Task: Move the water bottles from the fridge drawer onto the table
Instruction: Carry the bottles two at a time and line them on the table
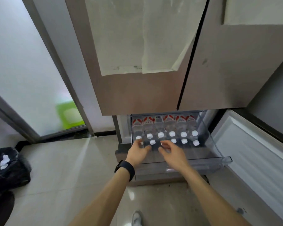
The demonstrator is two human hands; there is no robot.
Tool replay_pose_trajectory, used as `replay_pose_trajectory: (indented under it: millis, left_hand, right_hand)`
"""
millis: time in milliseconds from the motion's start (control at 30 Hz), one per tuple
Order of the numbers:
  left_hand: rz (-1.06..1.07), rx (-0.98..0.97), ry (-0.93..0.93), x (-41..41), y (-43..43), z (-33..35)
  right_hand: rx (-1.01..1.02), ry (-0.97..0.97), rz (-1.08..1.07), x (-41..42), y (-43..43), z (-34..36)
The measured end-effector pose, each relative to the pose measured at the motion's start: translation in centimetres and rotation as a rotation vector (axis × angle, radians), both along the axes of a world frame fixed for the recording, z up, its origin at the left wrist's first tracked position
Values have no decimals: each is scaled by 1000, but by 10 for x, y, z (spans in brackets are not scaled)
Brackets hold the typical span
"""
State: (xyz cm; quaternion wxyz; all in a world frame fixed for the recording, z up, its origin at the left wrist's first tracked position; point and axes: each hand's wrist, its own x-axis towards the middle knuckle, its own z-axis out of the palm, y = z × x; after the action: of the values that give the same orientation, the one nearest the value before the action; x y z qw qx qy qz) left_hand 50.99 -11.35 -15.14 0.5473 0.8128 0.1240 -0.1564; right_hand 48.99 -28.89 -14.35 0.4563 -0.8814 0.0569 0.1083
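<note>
From six o'clock of the view two bare forearms run up toward the fridge, the left wrist wearing a black band (124,170). The left hand (138,153) and right hand (171,152) hang side by side over the front of the clear drawer (219,145), fingers spread and loosely curved, holding nothing. Blur hides whether any fingertip touches a cap.

Just past them, at twelve o'clock from the hands, the water bottles (172,128) stand upright in two packed rows, white caps up, red labels on the back row. The drawer is pulled out beneath the closed upper doors (137,95). A lower door (252,160) swings open at three o'clock. A black bag (8,168) lies on the floor at nine o'clock.

This looks like the reach for a first pick, with the drawer apparently full. Each hand next needs to close round one front-row neck and lift straight up, clear of its neighbours. The table is out of view.
</note>
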Motion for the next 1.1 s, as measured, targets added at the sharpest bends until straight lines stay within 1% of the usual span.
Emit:
replay_pose_trajectory:
  millis: [133,267,400,500,633,700,833,967,1033,1100]
  left_hand:
    - [186,-197,172,56,-6,-26]
    - [291,-284,328,91,-10,-50]
    - [279,-256,367,109,-11,-61]
    - [283,-212,412,121,-9,-72]
    - [325,-217,381,123,-13,-82]
    - [356,-235,353,122,-15,-83]
    - [300,-145,356,114,-16,-75]
    - [293,-106,419,93,-20,-64]
    - [309,-78,397,82,-26,-56]
    - [282,-48,359,73,-30,-44]
  right_hand:
    - [124,138,-148,57,12,-21]
    - [319,355,-232,94,27,-37]
    - [555,485,-343,115,36,-55]
    - [637,566,-361,133,40,-69]
    - [637,586,-347,149,52,-73]
    - [592,563,-316,151,53,-73]
    - [521,543,-227,136,42,-68]
    - [429,501,-199,116,33,-61]
    - [352,473,-192,108,29,-55]
    - [257,433,-150,100,25,-50]
